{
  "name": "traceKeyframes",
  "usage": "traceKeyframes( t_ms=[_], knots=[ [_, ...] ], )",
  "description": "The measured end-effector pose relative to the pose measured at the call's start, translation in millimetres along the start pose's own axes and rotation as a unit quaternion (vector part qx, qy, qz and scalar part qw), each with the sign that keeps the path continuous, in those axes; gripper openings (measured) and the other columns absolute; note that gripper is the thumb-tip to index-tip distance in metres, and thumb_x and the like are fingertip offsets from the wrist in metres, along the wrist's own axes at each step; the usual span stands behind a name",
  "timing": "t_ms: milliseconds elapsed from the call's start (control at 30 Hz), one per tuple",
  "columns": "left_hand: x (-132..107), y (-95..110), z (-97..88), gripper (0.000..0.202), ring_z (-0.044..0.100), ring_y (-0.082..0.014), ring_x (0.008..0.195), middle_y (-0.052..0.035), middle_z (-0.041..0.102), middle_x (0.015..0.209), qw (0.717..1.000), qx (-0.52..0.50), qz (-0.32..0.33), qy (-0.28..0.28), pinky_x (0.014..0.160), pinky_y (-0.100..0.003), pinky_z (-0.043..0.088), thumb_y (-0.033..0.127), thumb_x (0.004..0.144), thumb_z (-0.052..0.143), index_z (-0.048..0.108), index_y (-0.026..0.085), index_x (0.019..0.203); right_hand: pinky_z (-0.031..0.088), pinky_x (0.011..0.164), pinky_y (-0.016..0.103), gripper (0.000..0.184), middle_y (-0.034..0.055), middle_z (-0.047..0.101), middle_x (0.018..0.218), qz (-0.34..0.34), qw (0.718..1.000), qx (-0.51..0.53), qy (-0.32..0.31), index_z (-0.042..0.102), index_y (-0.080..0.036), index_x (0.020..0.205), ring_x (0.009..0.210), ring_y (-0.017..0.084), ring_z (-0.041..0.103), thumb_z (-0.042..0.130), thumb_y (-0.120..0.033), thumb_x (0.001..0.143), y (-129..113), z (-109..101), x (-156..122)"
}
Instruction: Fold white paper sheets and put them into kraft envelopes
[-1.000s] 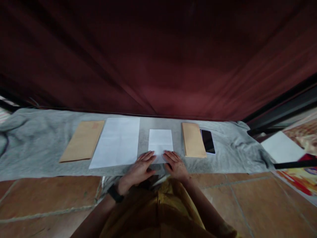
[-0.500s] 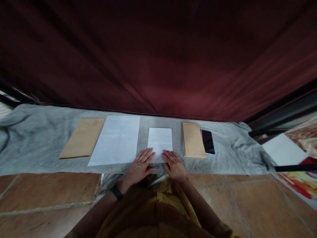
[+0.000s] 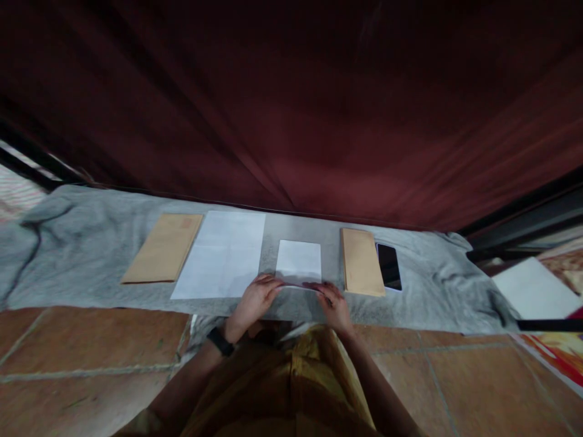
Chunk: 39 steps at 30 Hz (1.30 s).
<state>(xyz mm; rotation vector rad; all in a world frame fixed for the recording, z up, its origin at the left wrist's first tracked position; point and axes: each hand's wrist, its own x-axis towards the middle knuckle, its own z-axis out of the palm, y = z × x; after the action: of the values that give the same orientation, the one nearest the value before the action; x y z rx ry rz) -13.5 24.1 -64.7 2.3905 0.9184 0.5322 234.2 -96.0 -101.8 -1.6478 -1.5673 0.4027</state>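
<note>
In front of me lies a folded sheet of white paper (image 3: 299, 258) on a grey cloth, its near edge raised and bent. My left hand (image 3: 257, 297) pinches that edge at its left end, fingers closed. At the right end, my right hand (image 3: 334, 303) grips the same edge with curled fingers. To the left of the folded sheet rests a larger flat stack or sheet of white paper (image 3: 223, 255) with faint crease lines. A dark band circles my left wrist.
Brown envelopes (image 3: 164, 249) lie at the far left, and a smaller stack of brown envelopes (image 3: 362, 261) is on the right, beside a phone (image 3: 389, 267). The grey cloth (image 3: 432, 273) covers a narrow bench. A dark red curtain (image 3: 291, 121) hangs behind it.
Both hands were lying flat on the near part of the folded paper. Now their fingers have curled around its near edge and lifted it. The view has shifted slightly.
</note>
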Motion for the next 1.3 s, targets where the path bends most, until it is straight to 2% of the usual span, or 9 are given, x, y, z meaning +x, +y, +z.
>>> traceKeyframes(
  t_ms=[100,267,367,500,633,767,867,1033,1300],
  knots=[
    [-9.1,1.4,2.7,0.028,0.068,-0.0219,0.097,-0.0061,0.077,0.101,0.998,-0.042,-0.036,0.029,0.089,-0.036,0.056,0.035,0.1,0.05,0.075,0.022,0.103,0.059,0.095,0.043,0.028,0.0063,0.076,0.112,0.023,0.999,0.03,0.015,0.074,-0.028,0.115,0.105,0.024,0.071,0.051,-0.035,0.103,-1.4,-3.2,-2.5],
    [-11.9,0.6,5.3,0.032,0.067,-0.0191,0.082,-0.0034,0.073,0.085,0.985,-0.087,-0.117,0.09,0.076,-0.03,0.054,0.045,0.099,0.051,0.07,0.021,0.088,0.056,0.098,0.043,0.026,0.0093,0.075,0.112,-0.004,1.0,-0.003,-0.008,0.073,-0.024,0.113,0.109,0.026,0.068,0.053,-0.036,0.101,-3.4,-7.7,5.7],
    [-6.2,-0.8,1.7,0.033,0.065,-0.0181,0.076,-0.0017,0.071,0.08,0.981,-0.116,-0.135,0.083,0.071,-0.028,0.051,0.048,0.097,0.052,0.067,0.021,0.083,0.056,0.093,0.043,0.027,0.0093,0.075,0.103,-0.004,1.0,-0.026,-0.011,0.074,-0.024,0.104,0.101,0.026,0.069,0.05,-0.035,0.102,-3.4,-8.4,13.2],
    [2.3,0.2,-2.6,0.036,0.06,-0.0167,0.069,0.0002,0.066,0.072,0.977,-0.134,-0.147,0.073,0.065,-0.026,0.047,0.05,0.095,0.053,0.065,0.021,0.077,0.055,0.09,0.041,0.028,0.0082,0.075,0.097,0.013,1.0,-0.014,-0.003,0.074,-0.024,0.101,0.096,0.026,0.069,0.051,-0.04,0.101,-2.3,-5.9,16.0],
    [14.1,3.4,-1.1,0.037,0.056,-0.0157,0.066,0.001,0.062,0.067,0.973,-0.124,-0.183,0.073,0.061,-0.025,0.041,0.05,0.094,0.052,0.063,0.021,0.073,0.055,0.085,0.037,0.036,0.0073,0.075,0.095,0.073,0.996,0.039,0.037,0.073,-0.023,0.098,0.091,0.024,0.069,0.048,-0.048,0.101,-3.0,-1.6,15.9],
    [28.0,5.9,3.1,0.035,0.057,-0.0151,0.065,0.0006,0.063,0.066,0.967,-0.075,-0.232,0.075,0.062,-0.025,0.039,0.047,0.096,0.051,0.064,0.021,0.077,0.05,0.071,0.027,0.043,0.0038,0.071,0.082,0.137,0.989,0.057,0.02,0.071,-0.019,0.092,0.075,0.019,0.066,0.043,-0.05,0.102,-8.3,-0.3,22.3],
    [37.9,8.0,5.3,0.035,0.057,-0.0151,0.064,0.0005,0.063,0.066,0.962,-0.017,-0.266,0.064,0.062,-0.025,0.036,0.046,0.098,0.05,0.065,0.021,0.079,0.045,0.066,0.025,0.045,0.0021,0.069,0.075,0.176,0.984,-0.006,0.011,0.071,-0.019,0.091,0.068,0.017,0.064,0.039,-0.049,0.103,-13.9,-0.1,30.9],
    [53.9,12.9,5.4,0.035,0.065,-0.0176,0.072,-0.0025,0.071,0.075,0.942,0.072,-0.326,0.037,0.062,-0.027,0.034,0.048,0.1,0.049,0.069,0.022,0.088,0.043,0.067,0.024,0.037,0.0049,0.075,0.086,0.231,0.962,-0.145,-0.006,0.073,-0.021,0.101,0.077,0.019,0.069,0.041,-0.04,0.103,-20.2,1.4,47.6],
    [72.6,16.2,4.5,0.041,0.072,-0.0221,0.088,-0.0063,0.078,0.093,0.918,0.132,-0.374,-0.003,0.067,-0.028,0.042,0.055,0.101,0.043,0.071,0.025,0.099,0.043,0.067,0.021,0.03,0.0051,0.078,0.091,0.251,0.93,-0.266,-0.044,0.075,-0.023,0.103,0.081,0.017,0.072,0.048,-0.038,0.105,-23.6,-0.2,66.9]
  ],
)
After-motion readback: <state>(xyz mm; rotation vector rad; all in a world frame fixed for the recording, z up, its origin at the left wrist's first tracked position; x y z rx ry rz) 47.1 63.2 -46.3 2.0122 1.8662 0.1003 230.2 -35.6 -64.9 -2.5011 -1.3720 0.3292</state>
